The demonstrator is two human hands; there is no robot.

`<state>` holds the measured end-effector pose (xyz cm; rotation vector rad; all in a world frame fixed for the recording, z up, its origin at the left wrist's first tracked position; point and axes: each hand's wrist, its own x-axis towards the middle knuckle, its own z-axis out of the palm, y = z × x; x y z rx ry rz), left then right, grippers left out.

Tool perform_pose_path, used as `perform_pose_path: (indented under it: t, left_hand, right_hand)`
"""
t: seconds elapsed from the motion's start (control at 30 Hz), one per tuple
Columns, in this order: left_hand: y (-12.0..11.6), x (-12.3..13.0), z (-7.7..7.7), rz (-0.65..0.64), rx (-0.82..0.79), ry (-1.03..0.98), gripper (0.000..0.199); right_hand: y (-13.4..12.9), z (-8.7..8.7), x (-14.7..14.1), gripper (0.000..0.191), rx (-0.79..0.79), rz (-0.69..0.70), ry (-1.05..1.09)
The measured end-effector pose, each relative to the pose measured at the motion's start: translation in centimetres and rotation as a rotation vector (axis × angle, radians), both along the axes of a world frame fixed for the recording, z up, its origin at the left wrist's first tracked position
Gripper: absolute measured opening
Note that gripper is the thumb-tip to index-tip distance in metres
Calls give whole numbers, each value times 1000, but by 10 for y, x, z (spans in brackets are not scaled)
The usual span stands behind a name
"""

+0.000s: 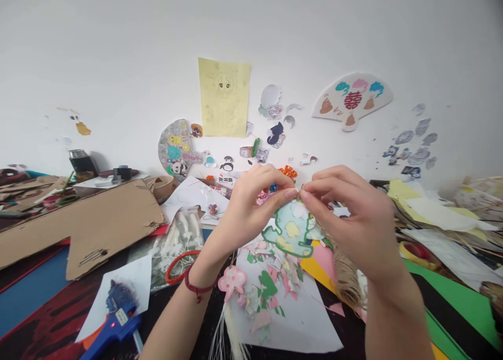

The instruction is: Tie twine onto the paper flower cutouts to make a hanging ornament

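Observation:
A pale green paper cutout [293, 229] with yellow patches and a dark green outline hangs just below my fingertips. My left hand [261, 200] pinches thumb against index finger at the cutout's top, on what looks like a thin string. Right beside it, my right hand [349, 210] pinches the same thin brownish string. The exact grip point is small and partly covered by the fingers. Under my left forearm, a pink flower-shaped ornament [232, 282] with a white tassel [231, 331] lies near a white sheet [310, 323] strewn with green and pink paper scraps [268, 286].
A blue glue gun [118, 326] with a red light lies front left on paper. Torn cardboard [113, 224] and a plastic bag of white tassels [183, 234] are at left. Twine [348, 276], yellow tape [418, 255] and green sheets [467, 292] are at right. A decorated wall stands behind.

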<state>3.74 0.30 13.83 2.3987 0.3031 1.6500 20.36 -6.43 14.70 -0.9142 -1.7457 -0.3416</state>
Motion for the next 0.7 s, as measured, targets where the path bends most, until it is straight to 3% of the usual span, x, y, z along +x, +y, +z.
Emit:
perform_pose_path:
  t: [0.17, 0.3, 0.7]
  left_hand:
    - [-2, -2, 3, -33, -57, 6, 16]
    - [-3, -3, 3, -54, -109, 12, 8]
    - [-11, -8, 8, 51, 6, 66, 5]
  right_hand:
    - [0, 0, 0, 13, 29, -13, 0]
    - [-1, 0, -1, 12, 27, -15, -9]
    - [-1, 2, -1, 12, -3, 0, -30]
